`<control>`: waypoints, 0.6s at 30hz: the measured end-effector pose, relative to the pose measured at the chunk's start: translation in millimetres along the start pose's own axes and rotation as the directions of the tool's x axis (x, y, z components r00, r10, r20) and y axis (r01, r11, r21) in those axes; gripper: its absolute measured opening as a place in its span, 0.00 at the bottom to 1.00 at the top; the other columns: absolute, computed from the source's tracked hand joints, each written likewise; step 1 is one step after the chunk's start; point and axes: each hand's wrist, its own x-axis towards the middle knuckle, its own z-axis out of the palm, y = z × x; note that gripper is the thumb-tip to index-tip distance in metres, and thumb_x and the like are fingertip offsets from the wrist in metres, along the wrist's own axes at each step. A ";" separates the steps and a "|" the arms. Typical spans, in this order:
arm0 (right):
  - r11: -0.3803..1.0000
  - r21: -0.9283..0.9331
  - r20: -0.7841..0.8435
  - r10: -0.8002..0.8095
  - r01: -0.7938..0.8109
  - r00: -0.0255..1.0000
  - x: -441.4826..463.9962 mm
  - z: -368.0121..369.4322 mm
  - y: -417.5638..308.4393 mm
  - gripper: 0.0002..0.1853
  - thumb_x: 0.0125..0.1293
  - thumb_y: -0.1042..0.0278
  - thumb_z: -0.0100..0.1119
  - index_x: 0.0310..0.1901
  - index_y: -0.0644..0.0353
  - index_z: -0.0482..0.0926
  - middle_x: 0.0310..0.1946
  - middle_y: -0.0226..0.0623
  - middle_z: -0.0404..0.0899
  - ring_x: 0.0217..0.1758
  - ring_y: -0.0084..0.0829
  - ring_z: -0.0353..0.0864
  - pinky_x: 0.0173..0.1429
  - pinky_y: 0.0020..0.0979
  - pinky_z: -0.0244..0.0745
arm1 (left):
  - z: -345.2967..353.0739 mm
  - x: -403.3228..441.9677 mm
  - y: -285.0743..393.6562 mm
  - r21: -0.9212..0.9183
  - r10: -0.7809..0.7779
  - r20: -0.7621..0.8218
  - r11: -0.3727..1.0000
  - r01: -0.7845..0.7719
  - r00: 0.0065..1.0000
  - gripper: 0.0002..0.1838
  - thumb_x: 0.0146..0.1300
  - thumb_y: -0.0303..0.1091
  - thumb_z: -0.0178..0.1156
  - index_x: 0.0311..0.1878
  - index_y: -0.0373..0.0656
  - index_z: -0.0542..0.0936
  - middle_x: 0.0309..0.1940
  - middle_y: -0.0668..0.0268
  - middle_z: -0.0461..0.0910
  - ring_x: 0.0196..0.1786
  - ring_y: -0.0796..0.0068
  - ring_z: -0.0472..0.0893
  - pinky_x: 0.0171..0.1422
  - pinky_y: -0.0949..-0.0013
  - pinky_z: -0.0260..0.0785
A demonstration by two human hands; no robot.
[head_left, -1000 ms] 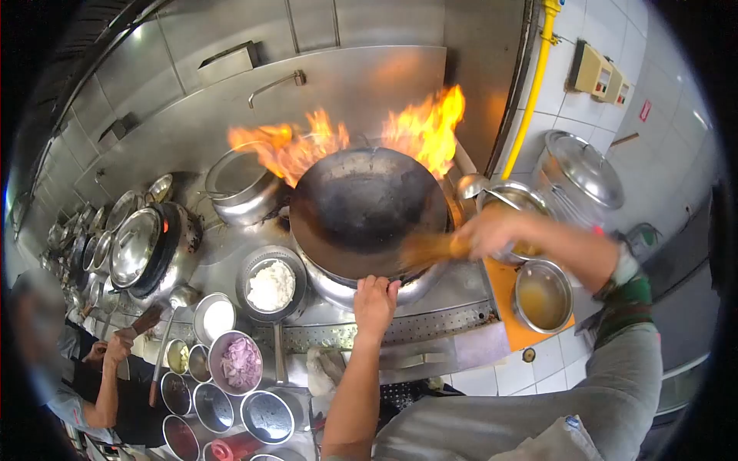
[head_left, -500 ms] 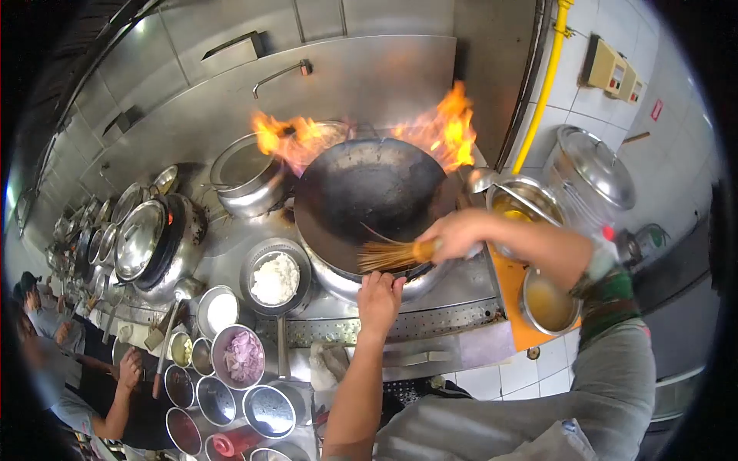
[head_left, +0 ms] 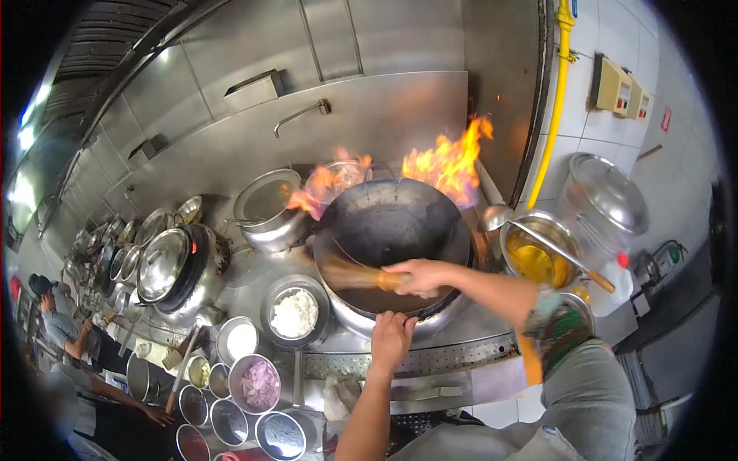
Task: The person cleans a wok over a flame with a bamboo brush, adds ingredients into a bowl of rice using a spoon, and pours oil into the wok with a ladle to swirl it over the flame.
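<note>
My right hand (head_left: pixel 421 277) is closed around the handle of a bamboo-type brush (head_left: pixel 357 275), its bristles blurred inside the wok (head_left: pixel 392 219). My left hand (head_left: pixel 393 338) is at the wok's near rim, fingers close together; I cannot tell whether they grip it. The wok sits on the range, its inside dark, with flames (head_left: pixel 453 161) behind it.

Containers noted: right of the wok, a metal pot (head_left: pixel 565 229) holds yellow liquid (head_left: pixel 530 263), with a ladle (head_left: pixel 561 250) lying across its rim. To the wok's near left, a pan (head_left: pixel 324 311) holds white food (head_left: pixel 295 313). Beside it, a steel container (head_left: pixel 223 330) holds white contents (head_left: pixel 242 340); an adjacent bowl (head_left: pixel 237 369) holds pale purple slices (head_left: pixel 260 384).
</note>
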 end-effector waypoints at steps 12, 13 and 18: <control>0.934 -0.307 -0.603 -0.042 -0.184 0.796 81.1 -53.9 33.5 0.30 0.58 0.60 0.54 0.65 0.40 0.64 0.38 0.52 0.80 0.41 0.50 0.81 0.48 0.47 0.75 | -14.9 -3.1 15.7 0.019 -0.023 0.043 1.000 0.022 0.999 0.14 0.54 0.39 0.66 0.27 0.38 0.75 0.27 0.58 0.72 0.36 0.54 0.72 0.41 0.57 0.65; 0.945 -0.318 -0.478 -0.088 -0.079 0.874 91.6 -34.2 27.8 0.30 0.57 0.58 0.55 0.64 0.39 0.65 0.40 0.53 0.80 0.43 0.51 0.80 0.50 0.46 0.74 | -17.0 1.2 14.6 0.035 -0.038 0.080 0.999 0.035 0.996 0.14 0.54 0.39 0.66 0.26 0.39 0.74 0.28 0.58 0.72 0.37 0.54 0.72 0.42 0.57 0.66; 0.944 -0.269 0.193 -0.143 0.192 0.971 7.8 -48.7 61.6 0.35 0.52 0.49 0.64 0.64 0.30 0.66 0.45 0.41 0.81 0.49 0.38 0.80 0.53 0.37 0.72 | -17.2 3.4 11.2 0.004 -0.026 0.000 1.000 0.026 1.000 0.14 0.54 0.38 0.66 0.26 0.39 0.75 0.25 0.58 0.71 0.34 0.54 0.71 0.41 0.57 0.64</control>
